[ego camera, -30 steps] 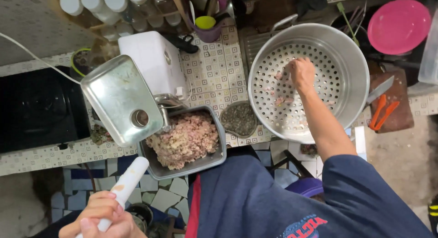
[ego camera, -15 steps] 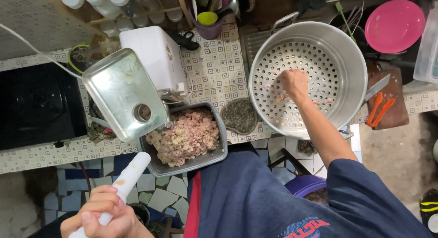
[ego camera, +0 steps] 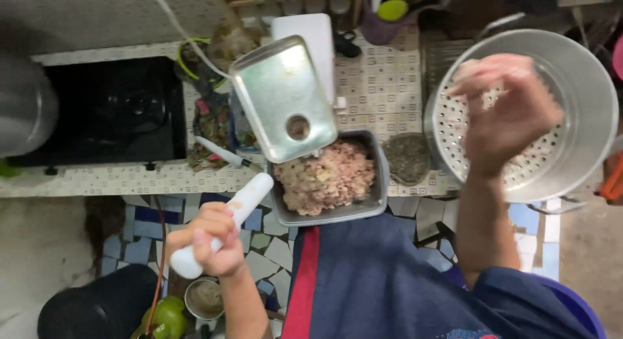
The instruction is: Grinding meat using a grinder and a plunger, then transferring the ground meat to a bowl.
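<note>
Head view: left hand (ego camera: 214, 243) grips the white pusher (ego camera: 224, 223) clear of the grinder tray (ego camera: 283, 99); right hand (ego camera: 503, 112), fingers loosely curled around pale meat, hovers right of it, above the perforated pot (ego camera: 587, 86)

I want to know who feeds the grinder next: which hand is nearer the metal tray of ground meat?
Left. The left hand, gripping the white pusher, sits just left of the tray. The right hand is raised over the perforated pot, farther off.

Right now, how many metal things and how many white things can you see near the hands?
Metal: 3, the feed tray, the pan of minced meat and the big pot under the right hand.
White: 2, the pusher in the left hand and the grinder body.
Total: 5
</note>
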